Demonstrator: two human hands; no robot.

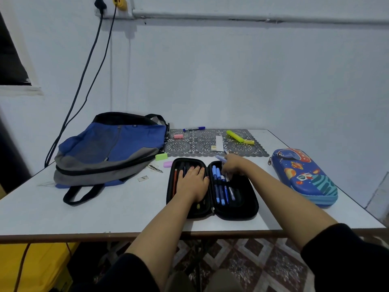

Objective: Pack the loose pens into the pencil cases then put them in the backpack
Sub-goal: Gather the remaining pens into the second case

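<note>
1. Far to the left of our left grip, the blue and grey backpack (109,148) lies flat on the bench (105,216), with one black strap looped toward the near edge.
2. Between the backpack and our left grip, a green eraser (161,156) and a pink eraser (168,164) lie near each other, just off the far left corner of the black pencil case (237,213).
3. Our left grip (192,182) lies flat and relaxed, palm down and fingers straight, pressing on the left half of the opened black pencil case. An orange pencil (175,182) lies in that half, just left of the grip.
4. Our right grip (233,165) is just to the right, over the far end of the case's right half. Its fingers are curled round a pale blue pen (220,158), whose end pokes out to the left. On the near side of this grip, several blue pens (221,186) lie side by side in the case.
5. Beyond both grips, a patterned mat (189,146) carries a yellow highlighter (234,135). A blue-capped marker (193,128) lies at the mat's far edge.
6. Well to the right of our right grip, the blue pencil case (303,175) with space pictures lies closed on the bench, apart from the black one.
</note>
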